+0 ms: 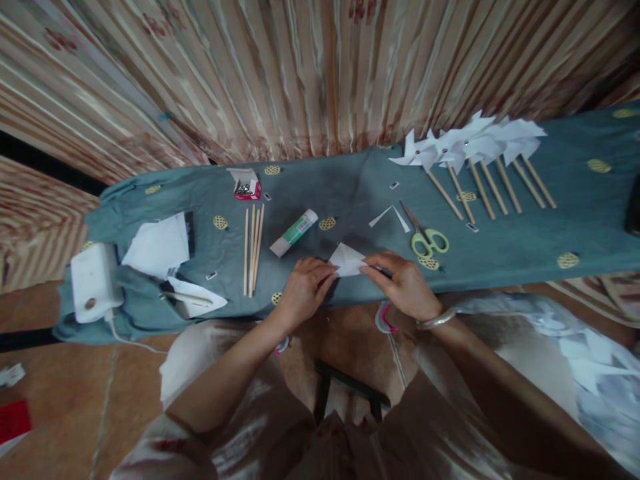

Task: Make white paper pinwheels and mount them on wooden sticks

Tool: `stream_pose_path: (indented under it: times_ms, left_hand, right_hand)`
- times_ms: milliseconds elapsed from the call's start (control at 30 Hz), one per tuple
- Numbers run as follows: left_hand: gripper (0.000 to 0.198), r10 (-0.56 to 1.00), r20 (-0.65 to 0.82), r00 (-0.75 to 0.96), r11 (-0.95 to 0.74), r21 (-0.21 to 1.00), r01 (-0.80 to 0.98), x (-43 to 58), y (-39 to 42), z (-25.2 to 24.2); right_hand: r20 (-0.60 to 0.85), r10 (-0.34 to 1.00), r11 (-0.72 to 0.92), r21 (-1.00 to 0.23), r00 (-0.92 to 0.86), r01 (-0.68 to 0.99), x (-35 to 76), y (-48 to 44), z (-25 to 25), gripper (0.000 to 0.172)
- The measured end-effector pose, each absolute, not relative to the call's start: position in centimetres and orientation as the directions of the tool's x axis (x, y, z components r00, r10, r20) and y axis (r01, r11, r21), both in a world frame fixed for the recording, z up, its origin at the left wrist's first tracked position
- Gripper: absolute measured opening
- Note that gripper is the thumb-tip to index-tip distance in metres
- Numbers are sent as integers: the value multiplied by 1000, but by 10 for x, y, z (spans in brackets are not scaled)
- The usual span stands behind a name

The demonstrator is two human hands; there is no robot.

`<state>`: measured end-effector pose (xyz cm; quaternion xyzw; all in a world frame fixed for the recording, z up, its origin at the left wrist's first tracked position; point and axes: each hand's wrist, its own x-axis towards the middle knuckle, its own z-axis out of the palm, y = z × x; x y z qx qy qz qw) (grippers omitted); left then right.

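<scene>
A small piece of white paper is held between my two hands near the table's front edge, and a crease shows on it. My left hand pinches its left corner, and my right hand pinches the right one. Just beyond my left hand lies a glue stick with a green label. Close to my right hand rest green-handled scissors. Two thin white paper strips lie to the left of the scissors' blades.
Several white paper pinwheels on wooden sticks lie at the back right. Left of the glue stick are several wooden sticks and a small red box of metal pieces. Further left are white paper sheets and a white corded device.
</scene>
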<state>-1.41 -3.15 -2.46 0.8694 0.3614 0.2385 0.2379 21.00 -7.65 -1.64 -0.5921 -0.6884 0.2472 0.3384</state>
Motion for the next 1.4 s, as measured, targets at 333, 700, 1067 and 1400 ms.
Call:
stream_pose_path:
  times_ms: [333,700,1067,1400]
  left_hand:
    - [36,840,145,522,-484,636,601,-11,-30,-28]
    - [37,833,109,543,-498,575,649,-13,-25,-30]
    - [25,773,217,597,-620,462,635,-13,-23,-24]
    - [58,558,156,815,-807,330,490,0,-41,-33]
  right_hand:
    - [260,965,192,-653,-21,733,211,-62,-30,21]
    - [304,952,202,-601,-13,774,207,-57,-36,30]
    - [327,944,225,-537,-45,813,206,-56,-38,32]
    - [363,928,265,-482,-85,835,205,-56,-39,32]
